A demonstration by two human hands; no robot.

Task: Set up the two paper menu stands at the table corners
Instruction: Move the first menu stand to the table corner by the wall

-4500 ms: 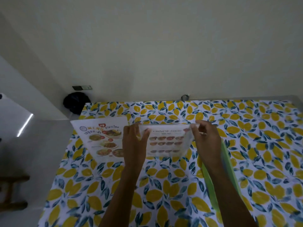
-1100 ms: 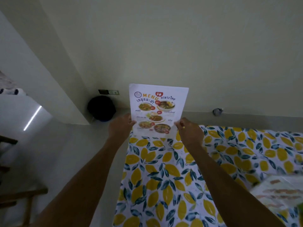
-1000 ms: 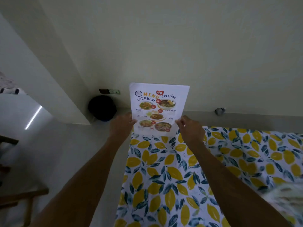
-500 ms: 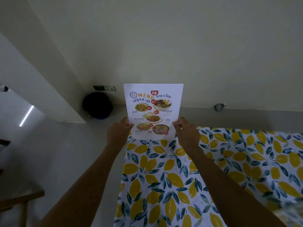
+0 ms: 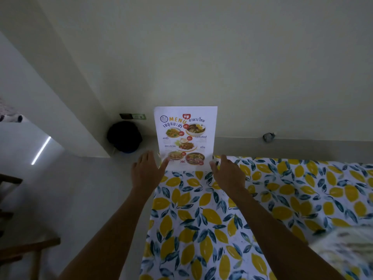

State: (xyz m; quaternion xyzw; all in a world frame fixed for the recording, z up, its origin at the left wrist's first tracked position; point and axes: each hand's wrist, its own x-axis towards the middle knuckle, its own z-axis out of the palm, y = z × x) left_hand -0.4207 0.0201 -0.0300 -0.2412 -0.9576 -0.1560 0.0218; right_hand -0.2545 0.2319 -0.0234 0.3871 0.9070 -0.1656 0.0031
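Observation:
A white paper menu stand (image 5: 185, 136) with food photos and orange "MENU" lettering stands upright at the far left corner of the table (image 5: 222, 209), which wears a lemon-print cloth. My left hand (image 5: 146, 171) is open just left of the stand's base, its fingers spread and the thumb close to the paper's lower edge. My right hand (image 5: 227, 173) is open just right of the base, apart from the paper. A second menu (image 5: 347, 253) lies blurred at the lower right of the table.
A pale wall rises right behind the table. A dark round object (image 5: 124, 137) sits on the floor by the wall, below a wall socket (image 5: 132, 116). Wooden furniture (image 5: 20, 247) stands at the lower left. A small grey object (image 5: 268, 136) rests on the ledge behind the table.
Both hands have let go of the upright menu and opened beside its base. The menu stays standing at the corner.

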